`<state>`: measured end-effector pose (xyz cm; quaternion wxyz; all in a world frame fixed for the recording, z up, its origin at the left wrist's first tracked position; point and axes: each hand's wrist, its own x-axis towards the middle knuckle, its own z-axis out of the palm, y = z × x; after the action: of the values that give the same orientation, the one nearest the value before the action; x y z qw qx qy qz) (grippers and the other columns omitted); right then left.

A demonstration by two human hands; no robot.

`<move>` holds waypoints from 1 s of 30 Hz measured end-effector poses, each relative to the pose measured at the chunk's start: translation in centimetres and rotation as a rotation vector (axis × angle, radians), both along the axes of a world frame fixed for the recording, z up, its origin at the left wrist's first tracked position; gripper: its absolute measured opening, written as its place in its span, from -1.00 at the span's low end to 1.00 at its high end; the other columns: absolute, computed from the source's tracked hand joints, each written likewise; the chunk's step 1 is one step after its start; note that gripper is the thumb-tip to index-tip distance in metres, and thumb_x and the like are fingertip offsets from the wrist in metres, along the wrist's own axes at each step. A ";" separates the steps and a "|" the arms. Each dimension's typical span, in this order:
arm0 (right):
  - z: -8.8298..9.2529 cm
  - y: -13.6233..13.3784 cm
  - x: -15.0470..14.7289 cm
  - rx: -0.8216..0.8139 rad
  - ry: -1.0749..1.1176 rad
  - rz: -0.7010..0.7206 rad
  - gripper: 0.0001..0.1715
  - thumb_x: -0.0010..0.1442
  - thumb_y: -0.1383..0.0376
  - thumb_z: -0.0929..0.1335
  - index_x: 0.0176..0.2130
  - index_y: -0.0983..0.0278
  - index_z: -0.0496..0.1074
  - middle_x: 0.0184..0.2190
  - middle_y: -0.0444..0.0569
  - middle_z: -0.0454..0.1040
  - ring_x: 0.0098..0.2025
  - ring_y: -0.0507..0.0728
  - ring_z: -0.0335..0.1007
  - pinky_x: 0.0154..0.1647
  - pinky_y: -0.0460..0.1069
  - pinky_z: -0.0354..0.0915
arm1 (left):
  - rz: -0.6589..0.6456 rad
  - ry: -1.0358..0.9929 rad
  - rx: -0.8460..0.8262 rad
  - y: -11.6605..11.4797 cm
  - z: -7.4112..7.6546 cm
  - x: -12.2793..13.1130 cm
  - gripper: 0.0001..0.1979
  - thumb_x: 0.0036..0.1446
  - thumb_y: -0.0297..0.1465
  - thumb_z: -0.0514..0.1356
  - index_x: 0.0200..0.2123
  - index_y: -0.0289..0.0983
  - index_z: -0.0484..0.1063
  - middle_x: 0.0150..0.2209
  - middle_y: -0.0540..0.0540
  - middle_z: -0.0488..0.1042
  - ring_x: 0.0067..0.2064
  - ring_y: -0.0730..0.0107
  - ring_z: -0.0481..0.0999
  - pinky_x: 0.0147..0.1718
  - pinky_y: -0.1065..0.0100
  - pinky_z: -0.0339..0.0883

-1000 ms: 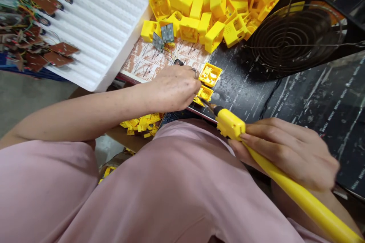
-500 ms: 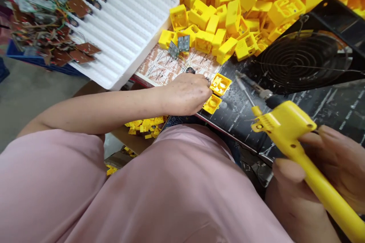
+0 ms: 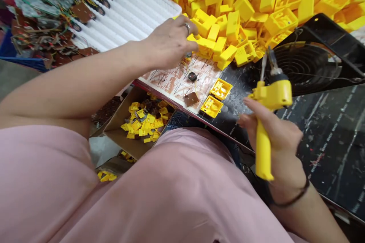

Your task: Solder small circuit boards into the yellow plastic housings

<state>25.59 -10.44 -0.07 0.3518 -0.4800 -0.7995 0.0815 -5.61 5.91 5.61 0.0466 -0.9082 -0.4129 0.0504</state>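
My right hand [image 3: 273, 136] is closed round the handle of a yellow soldering iron [image 3: 266, 114], held upright with its tip pointing up near a black fan [image 3: 308, 64]. My left hand [image 3: 171, 41] reaches to the near edge of a big heap of yellow plastic housings [image 3: 242, 3]; its fingers curl on a yellow housing [image 3: 196, 40] there. Two open yellow housing halves [image 3: 216, 97] lie on the black mat [image 3: 327, 121], beside a small brown circuit board [image 3: 191, 98] and a round black part [image 3: 192, 76].
A white ribbed foam tray [image 3: 134, 15] with wired circuit boards [image 3: 51, 11] stands at the left. Below the table edge a cardboard box [image 3: 122, 121] holds small yellow pieces [image 3: 145, 119]. My pink-clad lap fills the foreground.
My left hand left the two open halves and moved up to the heap. My right hand swung the soldering iron from lying forward to upright. The brown board and black part now show.
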 end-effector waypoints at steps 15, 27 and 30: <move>-0.5 5.0 -3.9 0.101 -0.262 0.152 -0.73 0.45 0.20 0.35 0.11 0.19 0.41 -0.26 -0.04 0.58 -0.31 0.14 0.56 -0.31 -0.02 0.39 | 0.228 -0.548 -0.428 -4.0 -1.8 -1.3 -0.45 0.08 -0.39 0.10 0.16 -0.36 0.44 -0.41 0.00 0.50 -0.42 0.43 0.40 -0.34 0.32 0.32; 1.5 2.1 -2.6 0.297 -0.098 0.002 -0.68 0.25 0.40 0.54 -0.06 0.13 0.49 -0.30 -0.21 0.70 -0.38 0.02 0.65 -0.32 -0.12 0.45 | 0.376 -0.618 -0.585 -5.0 -2.3 0.4 -0.69 0.12 -0.22 0.19 -0.18 -0.26 0.63 -0.42 -0.02 0.54 -0.33 0.36 0.52 -0.23 0.33 0.39; 1.5 1.1 -1.8 0.301 -0.111 -0.021 -0.68 0.22 0.41 0.56 -0.08 0.14 0.49 -0.38 -0.24 0.68 -0.51 -0.01 0.55 -0.42 -0.11 0.38 | 0.393 -0.619 -0.558 -5.5 -2.2 -0.2 -0.66 0.14 -0.21 0.21 -0.11 -0.24 0.62 -0.33 -0.03 0.62 -0.24 0.30 0.60 -0.11 0.27 0.47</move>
<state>23.82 -9.32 1.44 0.3762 -0.4337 -0.8158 -0.0696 -5.80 0.46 3.37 -0.3358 -0.7627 -0.5424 -0.1063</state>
